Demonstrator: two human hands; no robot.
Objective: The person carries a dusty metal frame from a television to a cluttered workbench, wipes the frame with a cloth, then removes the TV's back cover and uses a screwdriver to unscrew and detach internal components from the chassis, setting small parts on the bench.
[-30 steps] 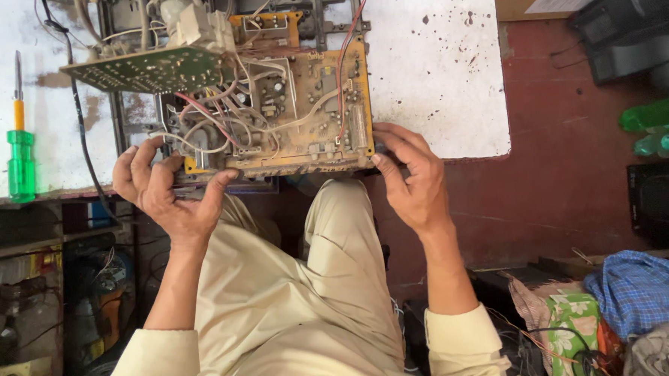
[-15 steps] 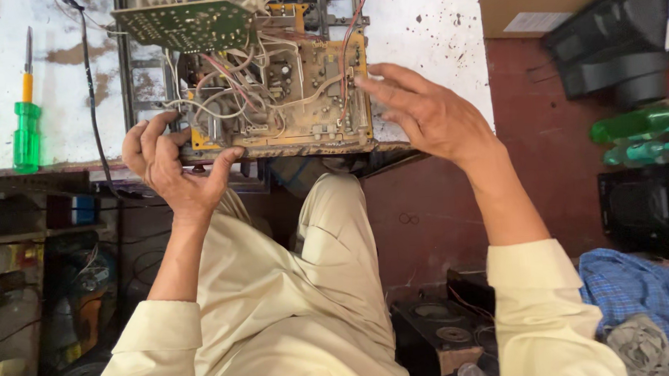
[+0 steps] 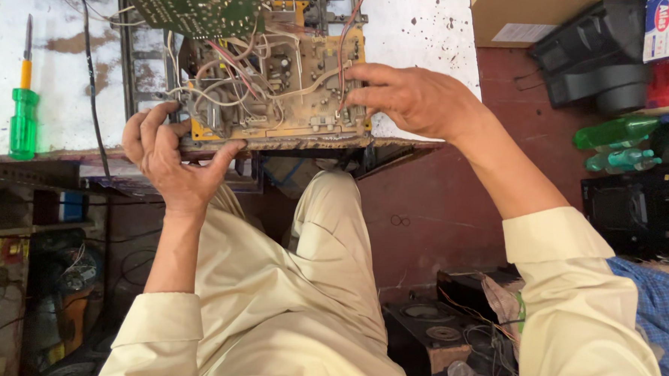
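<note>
1. While the person sat with knees under the bench, the left hand (image 3: 169, 161) gripped the lower left corner of the circuit board (image 3: 277, 85), thumb stretched along its front edge and fingers curled up over the corner, at centre-left of the frame.
2. At upper centre-right the right hand (image 3: 413, 98) lay over the right end of that board, fingers spread and pressing on the component side near a red wire (image 3: 347, 41); it was closed loosely on the board's right edge rather than clenched.
3. That dusty, yellow-brown board sat at the upper middle of the frame, resting on the front edge of the white workbench (image 3: 417, 19), crowded with pale and red wires and small components.
4. Above it, at the top edge of the frame, a green board (image 3: 199, 10) tilted over the first one, joined to it by loose wires.
5. Beside the boards on the left, a dark metal frame (image 3: 130, 61) stood upright, and a black cable (image 3: 90, 78) ran down the bench just left of it.
6. A screwdriver (image 3: 23, 111) with a green handle and a yellow collar lay at the upper left, well apart from both hands.
7. At the upper right a cardboard box (image 3: 552, 2) sat beside black plastic housings (image 3: 592, 64), with green bottles (image 3: 618, 142) lower on the right edge.
8. Cream trousers (image 3: 279, 303) and matching sleeves filled the lower middle, and a dark speaker unit (image 3: 431, 327) stood at lower right, close to blue cloth (image 3: 667, 316).
</note>
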